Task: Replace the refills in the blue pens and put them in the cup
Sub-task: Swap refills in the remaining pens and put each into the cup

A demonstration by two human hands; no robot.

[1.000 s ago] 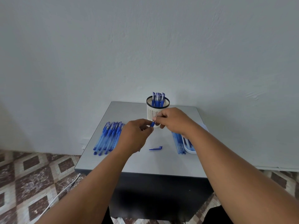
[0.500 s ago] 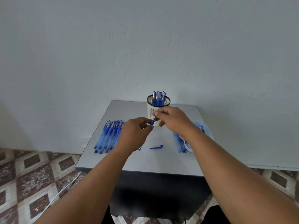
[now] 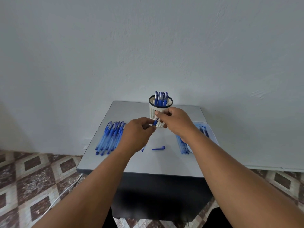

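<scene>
- Holding a blue pen (image 3: 155, 122) between both hands over the middle of the grey table (image 3: 164, 160), I have my left hand (image 3: 137, 134) curled round its barrel, fingers closed on it, with the blue grip end poking out toward the right.
- My right hand (image 3: 176, 122) pinches the pen's tip end between thumb and forefinger, just in front of the cup (image 3: 160, 111).
- That cup, white with a dark rim, stands at the far middle of the table and has several capped blue pens upright in it.
- A row of blue pens (image 3: 110, 137) lies side by side on the left part of the table, near my left wrist.
- A loose blue cap (image 3: 158, 148) lies flat on the table between my forearms.
- On the right, a white tray (image 3: 209, 132) holds a few more pieces, and some refills (image 3: 183, 146) lie beside it, partly hidden by my right arm.
- I cannot tell whether a refill sits inside the held pen.
</scene>
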